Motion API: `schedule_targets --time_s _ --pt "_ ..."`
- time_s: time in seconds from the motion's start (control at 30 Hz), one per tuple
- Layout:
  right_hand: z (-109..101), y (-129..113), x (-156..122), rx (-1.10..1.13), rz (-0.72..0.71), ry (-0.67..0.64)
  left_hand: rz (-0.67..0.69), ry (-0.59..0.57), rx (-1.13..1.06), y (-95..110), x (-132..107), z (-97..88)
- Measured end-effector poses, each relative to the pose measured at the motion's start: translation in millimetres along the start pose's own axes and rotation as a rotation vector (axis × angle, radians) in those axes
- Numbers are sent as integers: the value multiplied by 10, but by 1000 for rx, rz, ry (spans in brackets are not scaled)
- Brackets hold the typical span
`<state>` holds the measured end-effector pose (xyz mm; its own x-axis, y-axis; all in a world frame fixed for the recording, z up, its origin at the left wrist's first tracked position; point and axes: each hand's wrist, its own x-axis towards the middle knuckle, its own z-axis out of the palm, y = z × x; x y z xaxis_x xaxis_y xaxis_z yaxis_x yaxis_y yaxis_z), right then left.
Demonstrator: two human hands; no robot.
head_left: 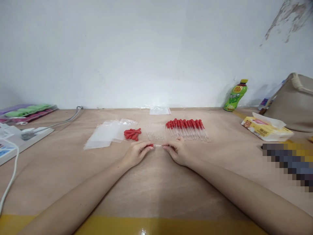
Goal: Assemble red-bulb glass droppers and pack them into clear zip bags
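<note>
My left hand (139, 152) pinches a red rubber dropper bulb (152, 145), mostly covered by the fingers. A clear dropper tube (158, 145) runs level from the bulb to my right hand (176, 152), whose fingertips are closed on its other end. Just beyond my left hand lies a small pile of loose red bulbs (132, 133). Behind the held tube, several bare clear tubes (156, 131) lie side by side. Past my right hand is a row of droppers (187, 127) with red bulbs pointing away.
Clear plastic bags (102, 133) are spread at left of the bulbs, and another bag (159, 111) lies by the wall. A power strip (36, 135) with cables is at far left. At right stand a green bottle (236, 94), a tissue pack (267, 129) and a beige bag (292, 104).
</note>
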<state>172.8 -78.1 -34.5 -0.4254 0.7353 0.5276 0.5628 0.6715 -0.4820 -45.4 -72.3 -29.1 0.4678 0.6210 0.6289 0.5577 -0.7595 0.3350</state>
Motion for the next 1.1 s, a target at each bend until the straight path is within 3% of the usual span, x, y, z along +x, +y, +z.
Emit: schedule_targets --time_s 0.3,0.6,0.8,1.0,1.1 --pt "-62 -34 7 -37 27 -65 10 -153 -62 53 6 -31" --pt "-42 -46 -48 -166 -47 -12 24 -109 1 56 -9 -11" --pt "-82 -81 -7 -145 7 -65 42 -96 23 92 12 -22" --pt "-102 -56 25 -134 -38 -196 142 -184 42 58 -3 29" --pt "-91 -53 32 -128 -26 -180 114 -148 29 48 18 33"
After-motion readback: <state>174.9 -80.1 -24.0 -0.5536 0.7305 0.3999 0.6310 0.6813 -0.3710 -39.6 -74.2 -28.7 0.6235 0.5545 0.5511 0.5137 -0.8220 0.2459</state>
